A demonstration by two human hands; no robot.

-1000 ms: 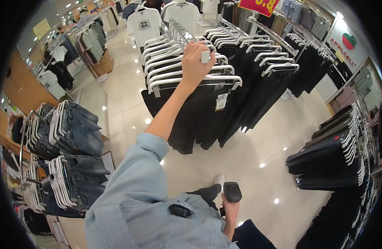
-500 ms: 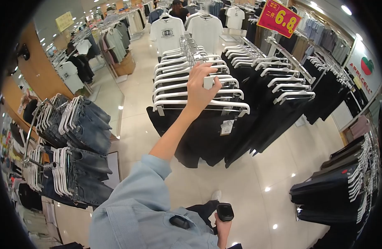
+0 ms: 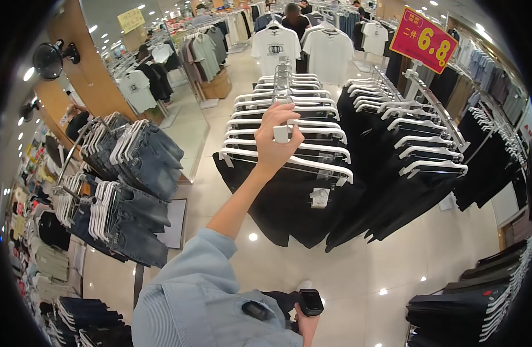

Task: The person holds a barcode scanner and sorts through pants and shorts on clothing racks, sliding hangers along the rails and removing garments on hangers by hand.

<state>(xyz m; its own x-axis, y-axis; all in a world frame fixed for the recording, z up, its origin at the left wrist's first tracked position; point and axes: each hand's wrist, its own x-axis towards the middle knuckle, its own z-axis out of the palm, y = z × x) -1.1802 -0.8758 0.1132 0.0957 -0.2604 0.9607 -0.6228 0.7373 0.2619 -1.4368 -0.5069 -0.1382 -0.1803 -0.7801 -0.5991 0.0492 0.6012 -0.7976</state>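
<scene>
My left hand [image 3: 279,139] reaches forward to the near end of a chrome clothes rail [image 3: 282,75]. Its fingers curl over the rail, and a white square end piece [image 3: 281,134] shows between thumb and forefinger. Whether a hanger hook is also in the grip is hidden. White hangers [image 3: 286,151] line the rail beneath this hand, carrying black trousers or shorts [image 3: 277,199]. A white tag [image 3: 319,198] hangs on the front piece. Low by my body, my right hand [image 3: 307,325] is closed around a black handheld device [image 3: 311,302] with a dark glossy face.
A second rail [image 3: 433,115] of black garments runs along the right, under a red price sign [image 3: 423,39]. Denim shorts [image 3: 147,168] hang at left beside a mirror. White T-shirts [image 3: 329,55] and a person in black [image 3: 295,22] are beyond. Dark garments [image 3: 451,306] hang lower right.
The view has swung, so the racks and sign sit farther right and tilt slightly. My left hand keeps its place at the rail's end. The device stays in my right hand.
</scene>
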